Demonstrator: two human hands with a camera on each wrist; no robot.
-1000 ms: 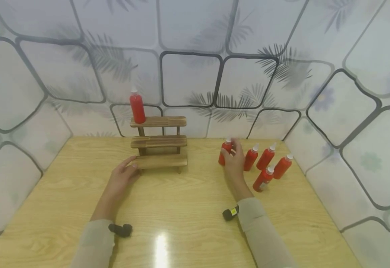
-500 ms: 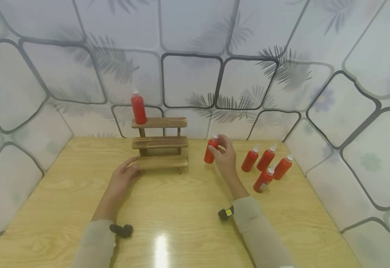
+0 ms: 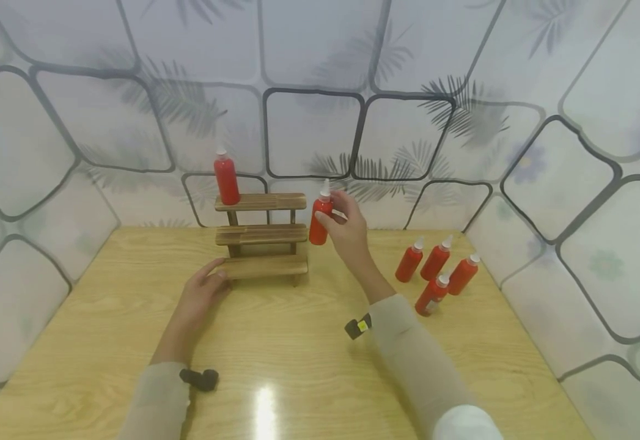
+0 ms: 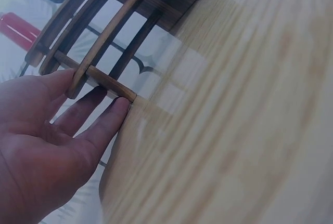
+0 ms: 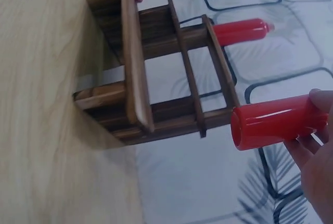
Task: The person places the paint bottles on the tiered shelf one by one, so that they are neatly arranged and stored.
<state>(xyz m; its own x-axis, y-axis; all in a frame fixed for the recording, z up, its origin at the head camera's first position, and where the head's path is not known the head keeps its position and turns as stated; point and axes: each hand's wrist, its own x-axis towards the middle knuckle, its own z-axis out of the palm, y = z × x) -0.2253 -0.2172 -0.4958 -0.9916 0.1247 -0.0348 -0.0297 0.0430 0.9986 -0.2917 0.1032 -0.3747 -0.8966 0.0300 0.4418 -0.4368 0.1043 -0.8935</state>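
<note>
A three-step wooden display rack (image 3: 264, 266) stands on the table. My left hand (image 3: 201, 293) holds the left end of its lowest step, thumb on top and fingers lower against the side support (image 4: 112, 82). My right hand (image 3: 349, 235) grips a red squeeze bottle (image 3: 318, 227) with a white pointed cap, upright and raised off the table just right of the rack. In the right wrist view the held bottle (image 5: 270, 122) shows its base near the top step, cap hidden by the hand. Another red squeeze bottle (image 3: 226, 181) stands on the top step's left end.
Several more red squeeze bottles (image 3: 435, 261) stand grouped on the right side of the wood-grain table (image 3: 297, 354). A patterned wall (image 3: 314, 134) rises close behind the rack, and side walls bound the table left and right.
My right hand has carried its bottle left from beside the group and lifted it to the height of the rack's upper steps. My left hand has stayed at the rack.
</note>
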